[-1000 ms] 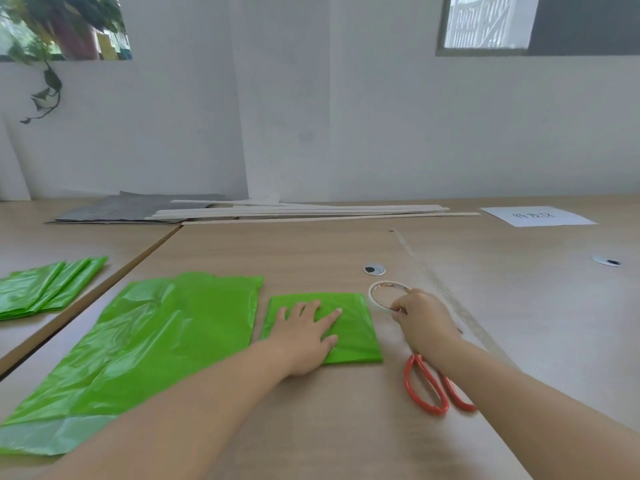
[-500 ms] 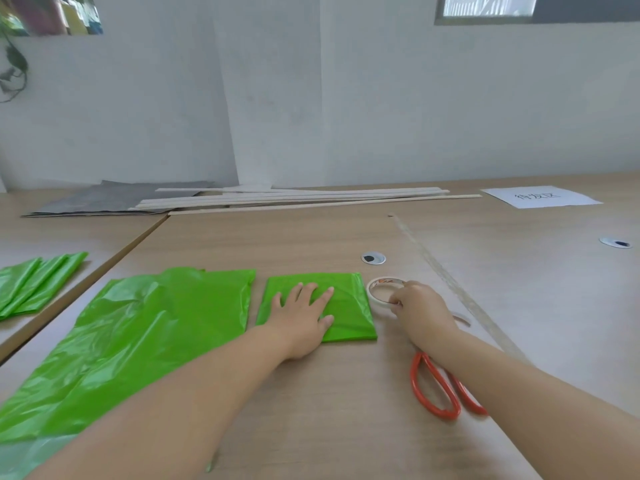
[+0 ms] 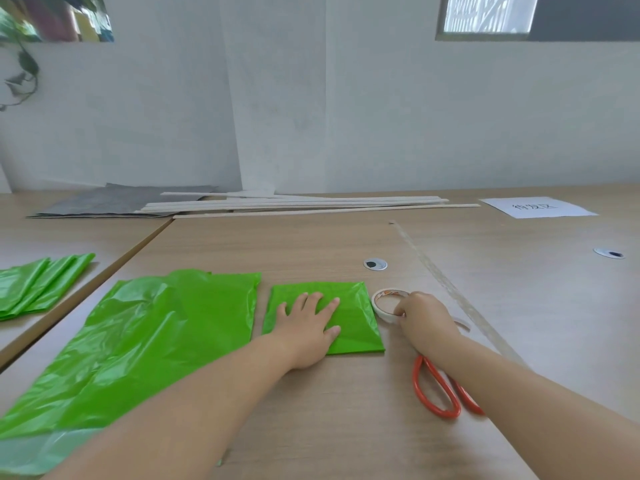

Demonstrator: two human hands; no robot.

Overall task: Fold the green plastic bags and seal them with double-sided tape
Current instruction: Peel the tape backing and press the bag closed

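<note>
A folded green plastic bag lies as a small square on the wooden table. My left hand presses flat on it with straight, spread fingers. Just right of the bag stands a white roll of double-sided tape. My right hand grips the roll's near right rim with curled fingers. A stack of unfolded green bags lies spread to the left of the folded one.
Orange-handled scissors lie under my right forearm. More folded green bags sit on the left table. Long wooden strips, a grey sheet and a white label lie at the back. Two cable grommets are set in the table.
My right hand and the tape roll have shifted slightly closer to the folded bag. My left hand stays pressed on the bag. The camera view has tilted a little.
</note>
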